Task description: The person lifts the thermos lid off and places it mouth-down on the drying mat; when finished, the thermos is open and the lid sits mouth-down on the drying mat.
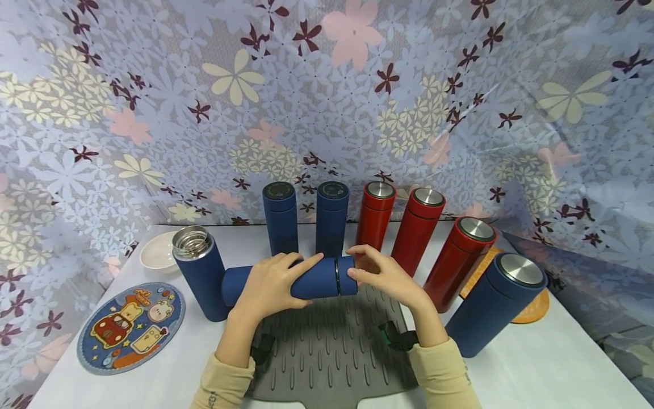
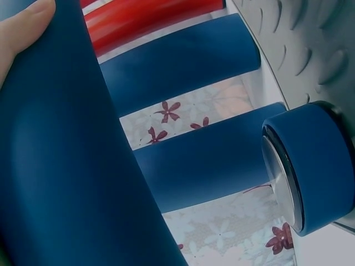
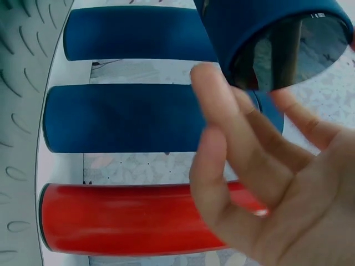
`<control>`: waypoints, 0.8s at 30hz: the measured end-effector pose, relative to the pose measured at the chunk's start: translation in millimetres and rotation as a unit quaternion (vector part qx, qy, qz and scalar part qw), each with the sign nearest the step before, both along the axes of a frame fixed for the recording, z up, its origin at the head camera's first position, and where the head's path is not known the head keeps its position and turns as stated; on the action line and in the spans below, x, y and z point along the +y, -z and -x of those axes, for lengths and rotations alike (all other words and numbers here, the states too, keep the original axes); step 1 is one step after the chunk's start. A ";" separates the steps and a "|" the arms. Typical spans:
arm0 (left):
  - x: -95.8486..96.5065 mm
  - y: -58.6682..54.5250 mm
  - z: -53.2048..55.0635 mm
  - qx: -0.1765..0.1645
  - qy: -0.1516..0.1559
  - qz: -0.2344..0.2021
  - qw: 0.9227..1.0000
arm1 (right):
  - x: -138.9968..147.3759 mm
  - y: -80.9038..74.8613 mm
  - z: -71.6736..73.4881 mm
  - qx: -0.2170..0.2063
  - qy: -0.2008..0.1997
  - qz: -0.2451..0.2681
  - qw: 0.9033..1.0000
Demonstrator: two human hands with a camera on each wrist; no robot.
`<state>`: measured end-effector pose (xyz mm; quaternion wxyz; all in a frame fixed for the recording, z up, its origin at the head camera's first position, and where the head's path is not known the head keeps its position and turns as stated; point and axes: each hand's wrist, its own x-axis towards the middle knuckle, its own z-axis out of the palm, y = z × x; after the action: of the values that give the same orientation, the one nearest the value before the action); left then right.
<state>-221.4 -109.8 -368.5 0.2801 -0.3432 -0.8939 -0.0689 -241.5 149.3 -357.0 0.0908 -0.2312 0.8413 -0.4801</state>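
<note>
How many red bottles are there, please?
3: the left red bottle, partly behind the right hand; the middle red bottle, to its right; the front red bottle, left of the steel-topped blue bottle.

Over the mat, a flask; beyond and rightward, a row of flasks, a disc behind its right end; left, another flask, a coaster and, farther, a bowl.

Matte navy-blue bottle, smooth and cylindrical, held sideways over the far part of the gray ridged mat, dark seam near its shiny right end.
</note>
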 end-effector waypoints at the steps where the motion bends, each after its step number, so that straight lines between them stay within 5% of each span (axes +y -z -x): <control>1: -0.2 -0.1 -0.2 0.001 -0.001 0.001 1.000 | 1.0 0.4 0.3 0.003 -0.009 0.008 1.000; 10: 0.3 -0.1 -0.3 0.003 0.001 -0.001 1.000 | 5.3 1.3 1.3 0.069 -0.060 0.041 0.995; 14: -0.1 -0.7 -0.4 0.002 0.000 -0.004 1.000 | 4.3 1.4 0.9 0.046 -0.066 0.041 0.996; 24: -0.8 -1.0 -0.6 0.000 -0.003 -0.007 1.000 | -1.1 0.6 0.2 -0.022 0.011 -0.021 0.999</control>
<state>-220.8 -110.5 -367.5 0.2822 -0.3390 -0.8944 -0.0742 -241.7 148.2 -357.6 0.1089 -0.2096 0.8516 -0.4680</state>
